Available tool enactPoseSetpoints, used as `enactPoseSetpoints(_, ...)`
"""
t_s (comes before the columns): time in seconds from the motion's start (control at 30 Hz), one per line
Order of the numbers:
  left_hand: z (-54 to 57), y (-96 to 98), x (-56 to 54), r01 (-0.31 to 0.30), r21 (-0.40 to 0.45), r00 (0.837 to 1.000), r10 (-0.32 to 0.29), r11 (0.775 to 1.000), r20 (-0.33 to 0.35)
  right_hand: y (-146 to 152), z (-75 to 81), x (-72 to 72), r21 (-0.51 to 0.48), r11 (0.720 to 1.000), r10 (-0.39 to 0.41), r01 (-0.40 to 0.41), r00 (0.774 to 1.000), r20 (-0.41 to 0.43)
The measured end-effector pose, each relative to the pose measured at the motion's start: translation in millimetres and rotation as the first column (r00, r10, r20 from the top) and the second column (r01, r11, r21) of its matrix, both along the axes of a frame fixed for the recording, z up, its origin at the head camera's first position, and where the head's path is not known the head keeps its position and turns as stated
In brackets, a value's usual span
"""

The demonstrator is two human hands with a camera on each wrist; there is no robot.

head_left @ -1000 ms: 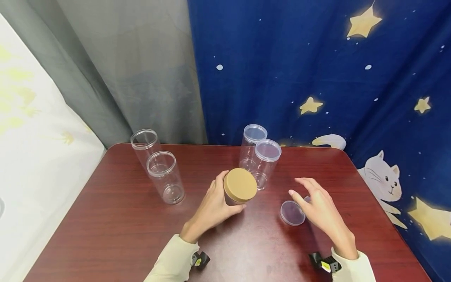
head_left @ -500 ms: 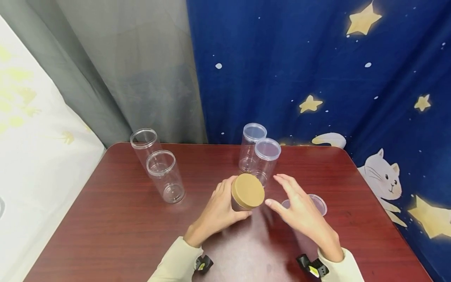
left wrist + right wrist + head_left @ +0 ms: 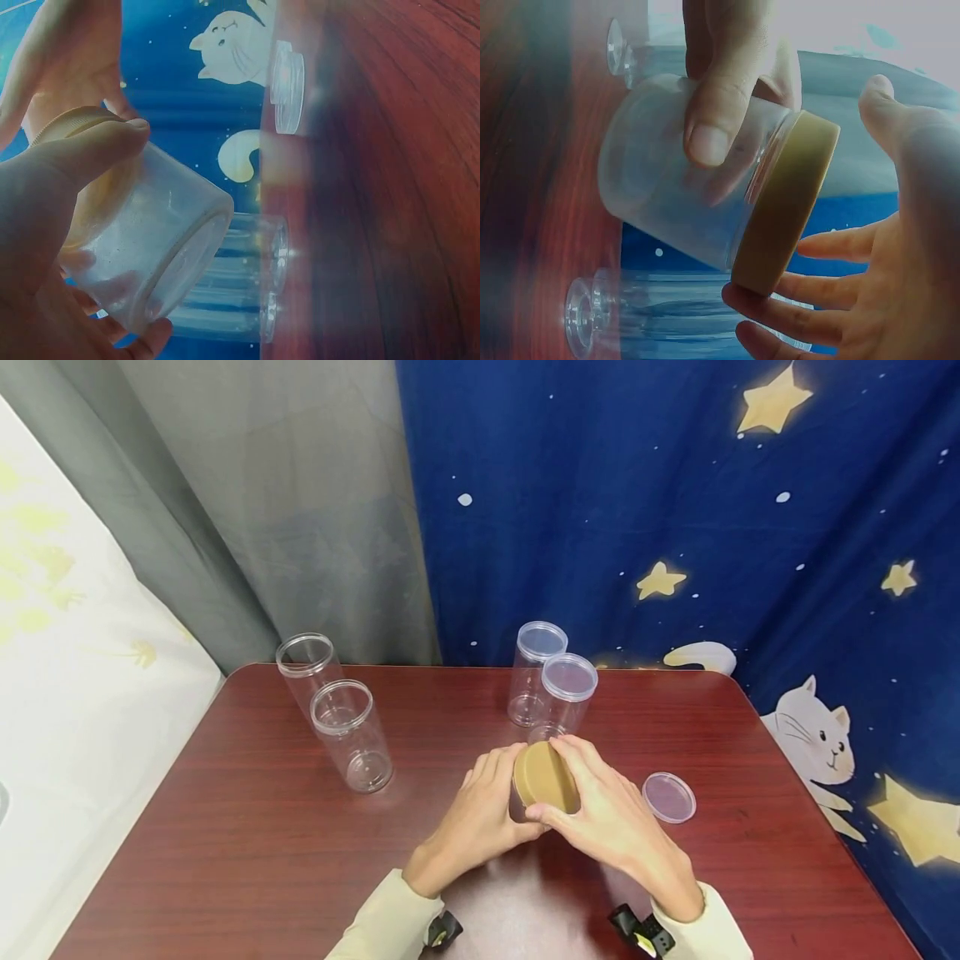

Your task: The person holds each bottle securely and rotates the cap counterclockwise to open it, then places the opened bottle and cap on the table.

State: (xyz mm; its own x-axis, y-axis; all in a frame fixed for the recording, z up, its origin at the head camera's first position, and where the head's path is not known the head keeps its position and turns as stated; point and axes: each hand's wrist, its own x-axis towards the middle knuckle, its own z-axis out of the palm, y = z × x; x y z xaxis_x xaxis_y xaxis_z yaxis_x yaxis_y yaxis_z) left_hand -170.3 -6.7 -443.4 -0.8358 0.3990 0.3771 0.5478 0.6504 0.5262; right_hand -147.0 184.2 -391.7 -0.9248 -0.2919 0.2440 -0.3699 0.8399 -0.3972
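My left hand (image 3: pixel 480 822) grips a clear plastic jar (image 3: pixel 169 217), fingers and thumb round its wall. The jar is tilted above the table and carries a gold-brown lid (image 3: pixel 546 777). Over that lid reaches my right hand (image 3: pixel 618 814). In the right wrist view, its fingertips touch the lid's (image 3: pixel 784 210) edge, while its thumb (image 3: pixel 881 105) stands apart. Just behind the hands are two tall clear jars with translucent lids, a nearer one (image 3: pixel 568 689) and a farther one (image 3: pixel 540 652). A loose clear lid (image 3: pixel 669 797) lies right of my right hand.
Two tall clear jars, one nearer (image 3: pixel 352 739) and one farther (image 3: pixel 303 664), stand upright at the left of the red-brown table (image 3: pixel 247 860). A second loose lid (image 3: pixel 277 71) shows in the left wrist view. Curtains (image 3: pixel 600 510) hang behind the table.
My right hand has moved left from above the loose lids to the gold-brown lid. My left hand has carried its jar slightly right and nearer, tilting it more.
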Motion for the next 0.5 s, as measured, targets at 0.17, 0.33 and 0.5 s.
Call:
enactPoseSetpoints(0.17, -2.2, 2.7, 1.8, 0.002, -0.033, 1.0, -0.003, 0.999, -0.026, -2.9, -0.1, -0.7, 0.055, 0.998, -0.032, 0.032, 0.999, 0.002)
enactPoseSetpoints(0.33, -2.9, 2.8, 2.2, 0.002, -0.043, 0.999, -0.004, 0.999, -0.038, -3.8, -0.9, -1.4, 0.078, 0.996, -0.043, 0.042, 0.999, 0.011)
enactPoseSetpoints(0.5, -2.8, 1.6, 2.0, 0.006, -0.053, 0.999, -0.008, 0.999, -0.031, -4.1, -1.1, -1.0, 0.07, 0.997, -0.015, 0.015, 1.0, 0.002)
